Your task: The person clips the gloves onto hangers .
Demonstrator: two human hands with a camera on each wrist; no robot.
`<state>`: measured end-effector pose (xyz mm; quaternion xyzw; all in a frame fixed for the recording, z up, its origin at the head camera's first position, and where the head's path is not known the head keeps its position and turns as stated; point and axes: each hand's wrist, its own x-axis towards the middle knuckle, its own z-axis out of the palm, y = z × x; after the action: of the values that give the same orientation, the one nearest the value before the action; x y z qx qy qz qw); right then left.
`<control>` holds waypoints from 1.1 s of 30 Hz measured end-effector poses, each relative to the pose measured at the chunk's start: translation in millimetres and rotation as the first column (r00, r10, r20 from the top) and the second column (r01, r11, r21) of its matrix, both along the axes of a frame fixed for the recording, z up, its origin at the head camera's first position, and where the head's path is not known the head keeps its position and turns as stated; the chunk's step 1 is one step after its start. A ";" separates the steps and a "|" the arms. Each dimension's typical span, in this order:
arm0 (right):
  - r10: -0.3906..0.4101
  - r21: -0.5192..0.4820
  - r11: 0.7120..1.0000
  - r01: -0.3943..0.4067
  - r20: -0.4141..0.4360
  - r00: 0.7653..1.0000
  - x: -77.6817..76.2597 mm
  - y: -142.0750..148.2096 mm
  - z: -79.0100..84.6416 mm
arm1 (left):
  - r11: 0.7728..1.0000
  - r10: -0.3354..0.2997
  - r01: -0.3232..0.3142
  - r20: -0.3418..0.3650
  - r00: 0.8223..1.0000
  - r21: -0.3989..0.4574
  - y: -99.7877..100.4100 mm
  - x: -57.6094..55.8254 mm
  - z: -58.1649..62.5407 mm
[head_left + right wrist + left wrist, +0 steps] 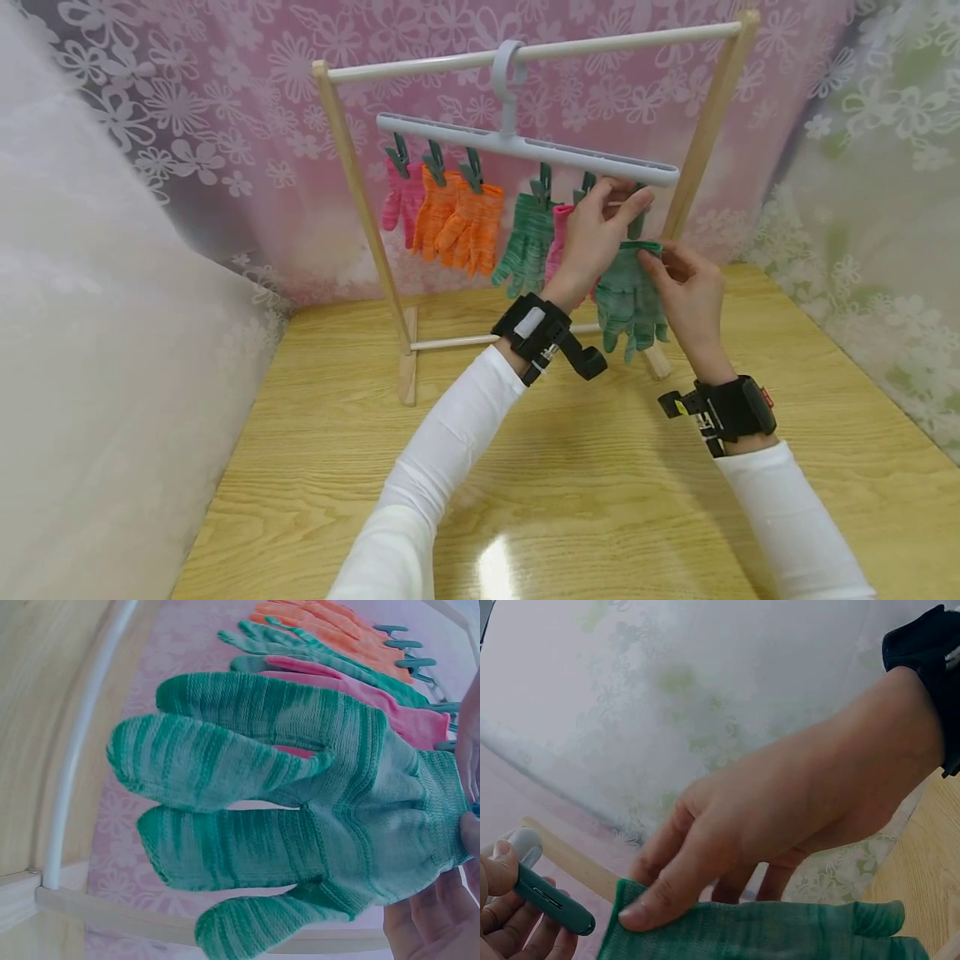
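Note:
At the right end of the light grey hanger [592,158], my left hand [588,237] pinches a dark green clip [551,902] between thumb and fingers. Just below the clip, my right hand [690,296] grips the cuff of a green striped glove [628,292], thumb on its near side. That glove hangs fingers down, and the clip's tip is close to its cuff in the left wrist view. Left of it a pink glove [558,237], partly hidden behind my left hand, and another green glove [527,242] hang from clips.
Two orange gloves [471,229] and a pink glove [403,196] hang from clips on the hanger's left half. The hanger hooks over the white top bar [630,43] of a wooden rack [360,192] standing on a wood-grain table [322,467]. Flowered curtains surround it.

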<state>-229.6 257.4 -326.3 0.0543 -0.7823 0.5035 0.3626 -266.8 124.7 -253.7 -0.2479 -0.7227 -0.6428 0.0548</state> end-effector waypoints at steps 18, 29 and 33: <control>-0.028 -0.066 0.998 0.021 -0.113 0.993 7.4 -15.9 16.7 | 0.999 0.028 -0.027 -0.020 0.999 0.035 3.5 -1.0 -0.3; -0.019 -0.122 0.993 -0.006 -0.198 0.980 -13.5 -4.8 7.5 | 0.999 0.046 -0.046 -0.028 0.999 0.015 2.7 -1.6 -2.0; 0.004 -0.172 0.984 -0.040 -0.207 0.978 -7.3 -9.8 12.8 | 0.999 0.048 -0.047 -0.038 0.998 0.027 2.3 -0.8 -1.9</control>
<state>-236.9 247.6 -313.5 0.0827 -0.6928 0.5659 0.4393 -267.6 127.0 -255.6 -0.2423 -0.7186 -0.6460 0.0870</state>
